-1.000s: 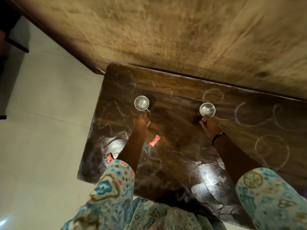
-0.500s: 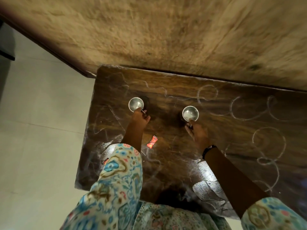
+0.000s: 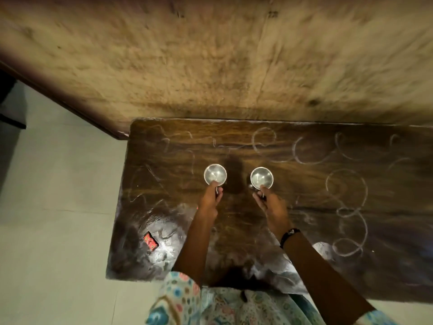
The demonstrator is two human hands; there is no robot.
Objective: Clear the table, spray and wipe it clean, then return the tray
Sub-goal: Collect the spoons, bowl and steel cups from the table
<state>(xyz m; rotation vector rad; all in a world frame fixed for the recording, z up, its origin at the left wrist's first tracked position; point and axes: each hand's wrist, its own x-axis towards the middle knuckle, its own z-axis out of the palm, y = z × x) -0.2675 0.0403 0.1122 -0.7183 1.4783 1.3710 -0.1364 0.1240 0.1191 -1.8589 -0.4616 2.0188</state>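
Over the dark wooden table (image 3: 304, 184) marked with white chalk rings, the left hand (image 3: 210, 202) grips the handle of one round steel cup (image 3: 215, 174), and the right hand (image 3: 271, 202) grips another steel cup (image 3: 261, 177) just beside it. A small red packet (image 3: 150, 241) lies near the table's left edge.

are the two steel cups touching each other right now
Apart. The head view shows a strip of dark table between the left steel cup and the right steel cup, each held by its own hand.
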